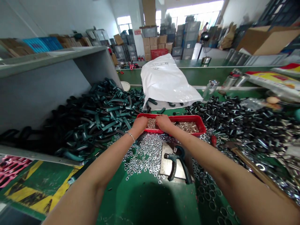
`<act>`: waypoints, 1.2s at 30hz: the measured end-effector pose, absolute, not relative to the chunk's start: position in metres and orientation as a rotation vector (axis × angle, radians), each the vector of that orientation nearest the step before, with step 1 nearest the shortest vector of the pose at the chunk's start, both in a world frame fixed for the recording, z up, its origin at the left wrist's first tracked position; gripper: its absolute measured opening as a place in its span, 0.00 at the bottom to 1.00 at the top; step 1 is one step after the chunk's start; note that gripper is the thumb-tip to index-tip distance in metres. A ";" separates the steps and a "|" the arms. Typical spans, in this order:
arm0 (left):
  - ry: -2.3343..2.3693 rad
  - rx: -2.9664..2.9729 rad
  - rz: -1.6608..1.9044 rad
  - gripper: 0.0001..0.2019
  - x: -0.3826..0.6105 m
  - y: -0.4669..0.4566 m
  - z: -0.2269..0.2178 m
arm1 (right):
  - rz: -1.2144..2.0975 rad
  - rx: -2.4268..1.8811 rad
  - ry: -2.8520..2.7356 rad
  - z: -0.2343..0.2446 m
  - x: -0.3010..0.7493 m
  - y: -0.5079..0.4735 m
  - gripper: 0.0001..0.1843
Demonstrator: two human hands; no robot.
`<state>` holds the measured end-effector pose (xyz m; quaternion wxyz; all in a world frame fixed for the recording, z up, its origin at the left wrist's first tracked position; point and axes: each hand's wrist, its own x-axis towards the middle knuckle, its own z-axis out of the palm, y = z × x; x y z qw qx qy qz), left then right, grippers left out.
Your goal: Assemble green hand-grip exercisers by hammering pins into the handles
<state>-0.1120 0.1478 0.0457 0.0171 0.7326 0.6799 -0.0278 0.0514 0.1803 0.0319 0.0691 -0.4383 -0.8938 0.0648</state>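
Observation:
Both my hands reach into a red tray (198, 119) holding small shiny metal parts (187, 126). My left hand (140, 122) rests at the tray's left end, fingers curled down into the parts. My right hand (164, 122) sits beside it, fingers also bent down among the parts; what they grip is hidden. A thin bracelet circles my left wrist. Below the tray a dark green hand gripper (177, 162) lies on a metal plate (167, 164).
A heap of dark green handles (98, 115) fills the left. Silver washers (145, 154) spread over the green table (150, 200). Black-and-silver parts (234, 120) pile on the right, with a hammer handle (248, 165). A white plastic bag (164, 79) lies behind the tray.

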 end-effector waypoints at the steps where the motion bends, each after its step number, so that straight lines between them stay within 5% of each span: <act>1: 2.130 2.264 -0.065 0.14 -0.111 0.146 0.046 | 0.213 -1.311 -2.669 0.033 0.052 0.179 0.12; 11: 2.110 2.177 0.327 0.10 -0.110 0.130 0.059 | 0.565 -1.183 -2.313 0.061 0.080 0.164 0.06; 16: 1.583 1.997 0.836 0.09 -0.078 0.047 0.044 | 0.730 -1.197 -2.110 0.059 0.153 0.094 0.09; 24: 1.493 2.319 0.609 0.10 -0.002 -0.012 0.015 | 1.482 -1.342 -1.484 0.022 0.232 -0.003 0.13; 31: 1.447 2.704 0.384 0.14 0.002 -0.006 0.007 | 1.563 -1.407 -1.446 0.024 0.232 -0.009 0.15; 36: 1.330 2.799 0.394 0.14 -0.002 -0.013 0.007 | 1.080 -1.381 -1.765 0.017 0.210 -0.005 0.12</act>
